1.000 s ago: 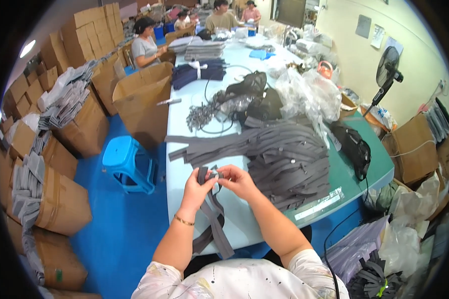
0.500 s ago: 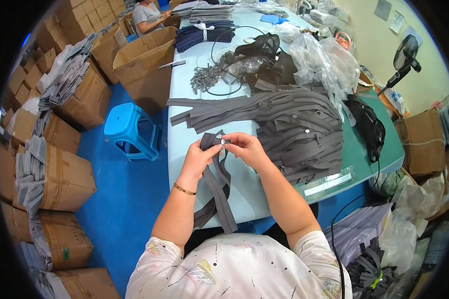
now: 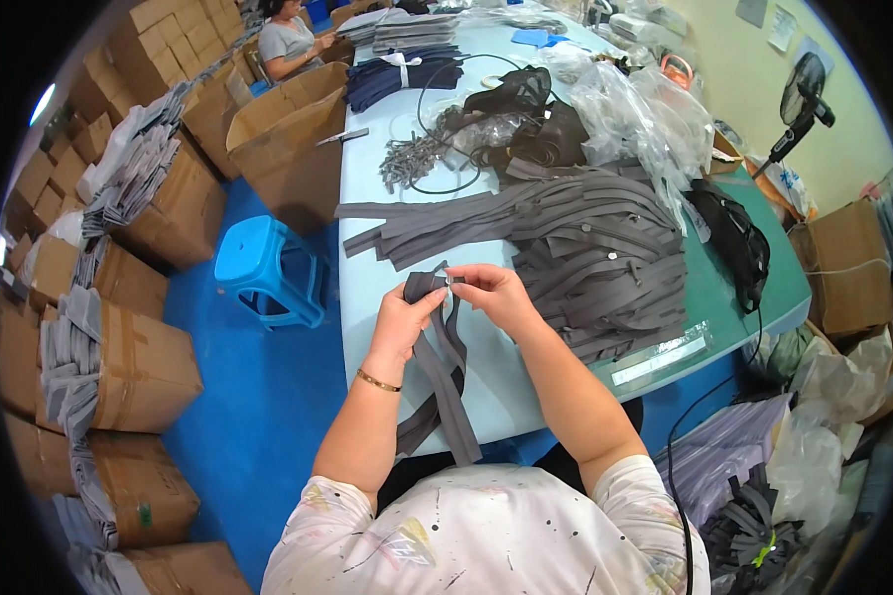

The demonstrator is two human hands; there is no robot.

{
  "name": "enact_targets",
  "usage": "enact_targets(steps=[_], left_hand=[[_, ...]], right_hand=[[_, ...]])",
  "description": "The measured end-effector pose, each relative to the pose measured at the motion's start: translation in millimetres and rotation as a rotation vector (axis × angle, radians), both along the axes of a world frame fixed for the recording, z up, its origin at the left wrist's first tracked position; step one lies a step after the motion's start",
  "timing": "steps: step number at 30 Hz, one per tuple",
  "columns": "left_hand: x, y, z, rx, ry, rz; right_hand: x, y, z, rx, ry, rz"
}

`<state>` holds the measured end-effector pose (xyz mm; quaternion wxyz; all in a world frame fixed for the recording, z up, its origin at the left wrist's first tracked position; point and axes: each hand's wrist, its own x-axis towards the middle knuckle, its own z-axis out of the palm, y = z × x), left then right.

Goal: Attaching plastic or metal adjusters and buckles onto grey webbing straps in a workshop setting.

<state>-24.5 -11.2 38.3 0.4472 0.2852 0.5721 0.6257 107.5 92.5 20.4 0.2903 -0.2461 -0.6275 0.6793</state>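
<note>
Over the near edge of the table, my left hand [image 3: 405, 319] is closed on a long dark grey zipper tape [image 3: 439, 389], folded into a loop at the fingers. Its ends hang toward my lap. With thumb and forefinger my right hand [image 3: 493, 295] pinches a small shiny piece [image 3: 448, 281] at the top of the tape, perhaps a zipper slider; its shape is too small to make out. Both hands nearly touch there. Just beyond them lies a big heap of similar grey tapes [image 3: 605, 273], and farther off sits a pile of small grey parts [image 3: 407, 162].
A blue stool [image 3: 268, 268] stands left of the table [image 3: 372, 288]. Cardboard boxes [image 3: 149, 367] line the left side, several filled with grey strips. Black mesh fabric [image 3: 541, 129], clear plastic bags [image 3: 630, 119] and a fan [image 3: 802, 104] are beyond. Another person [image 3: 290, 42] sits far left.
The whole view has shifted slightly. My fingers stay at the same spot on the tape, with only a slight change in the pinch.
</note>
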Motion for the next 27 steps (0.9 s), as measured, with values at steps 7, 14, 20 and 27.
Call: enact_targets(steps=[7, 14, 20, 27], left_hand=[[1.0, 0.4, -2.9, 0.012, -0.001, 0.022], [2.6, 0.8, -2.9, 0.014, 0.002, 0.035], [8.5, 0.7, -2.1, -0.066, 0.018, -0.026], [7.0, 0.7, -8.3, -0.057, 0.003, -0.028]], right_hand=[[1.8, -1.3, 1.6, 0.01, 0.02, -0.014], [2.0, -2.5, 7.5, -0.007, 0.006, -0.017], [-0.4, 1.2, -3.8, 0.022, 0.073, -0.045], [-0.1, -1.1, -1.6, 0.25, 0.021, -0.058]])
